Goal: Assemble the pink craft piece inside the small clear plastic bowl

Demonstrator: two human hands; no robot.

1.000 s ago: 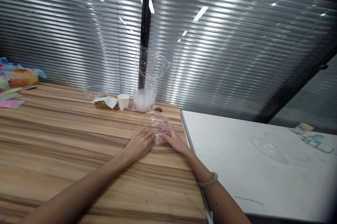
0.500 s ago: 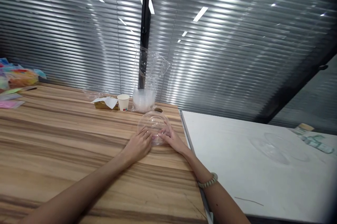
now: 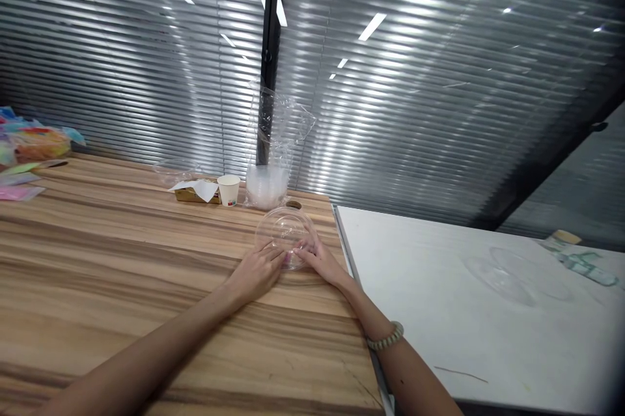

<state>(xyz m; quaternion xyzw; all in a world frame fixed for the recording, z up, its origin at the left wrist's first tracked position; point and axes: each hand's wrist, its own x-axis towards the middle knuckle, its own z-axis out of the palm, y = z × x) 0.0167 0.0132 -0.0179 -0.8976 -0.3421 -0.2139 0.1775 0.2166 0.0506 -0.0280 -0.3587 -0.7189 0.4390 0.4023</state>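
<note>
A clear round plastic bowl (image 3: 283, 224) stands on the wooden table in front of me. My right hand (image 3: 325, 262) grips its right side, thumb over the near rim and fingers around the outer wall. From the left, my left hand (image 3: 258, 271) reaches over the near rim, its fingers bent and held together. Beside both sets of fingertips shows a small pink bit (image 3: 287, 258), too small to name. Whether the left fingers pinch it or only press against it is hidden. A beaded bracelet (image 3: 385, 336) circles my right wrist.
Behind the bowl stand a bag of stacked clear bowls (image 3: 267, 187), a paper cup (image 3: 228, 190) and a tissue box (image 3: 198, 192). Colourful packets (image 3: 39, 142) lie far left. Clear lids (image 3: 502, 279) and a bottle (image 3: 588, 268) rest on the white table (image 3: 415, 253).
My left hand has shifted slightly to the right, its fingers reaching a little farther over the rim. The right hand and the bowl have stayed in place.
</note>
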